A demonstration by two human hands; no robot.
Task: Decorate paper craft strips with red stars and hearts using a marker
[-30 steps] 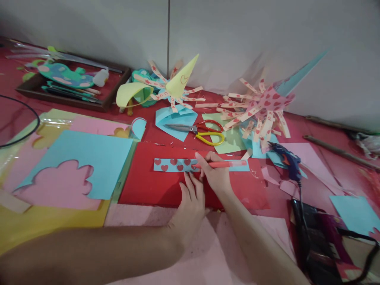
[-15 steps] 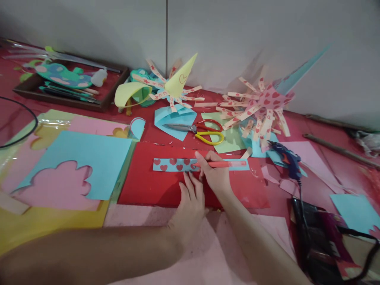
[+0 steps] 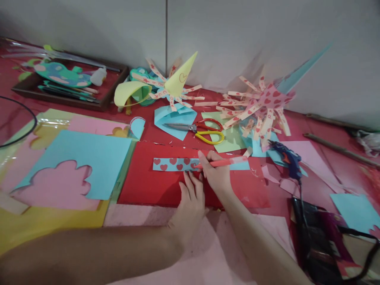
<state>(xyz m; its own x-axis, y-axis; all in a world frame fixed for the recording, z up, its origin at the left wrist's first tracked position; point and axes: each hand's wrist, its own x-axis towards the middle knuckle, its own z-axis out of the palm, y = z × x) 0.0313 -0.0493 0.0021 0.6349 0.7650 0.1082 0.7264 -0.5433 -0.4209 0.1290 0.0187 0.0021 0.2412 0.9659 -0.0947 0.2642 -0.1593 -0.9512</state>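
A blue paper strip (image 3: 170,166) with red hearts along its left part lies on a red board (image 3: 148,186). My right hand (image 3: 218,176) grips a red marker pen (image 3: 227,161), its tip on the strip at the rightmost heart. The pen's rear end points right, over the bare blue part. My left hand (image 3: 191,194) rests flat on the board with fingers stretched out, fingertips at the strip's lower edge. Just behind the board lie scissors (image 3: 204,128) with one red and one yellow handle.
Paper figures with cone hats, one yellow (image 3: 181,77) and one pink and blue (image 3: 273,95), stand by the wall. A brown tray (image 3: 101,103) with brushes is at the back left. Cut blue paper (image 3: 97,158) lies left; a glue gun (image 3: 286,156) and black pouch (image 3: 308,233) lie right.
My right hand has shifted slightly, and the pen's rear end is tilted higher. The rightmost heart looks more filled with red. My left hand stays in place.
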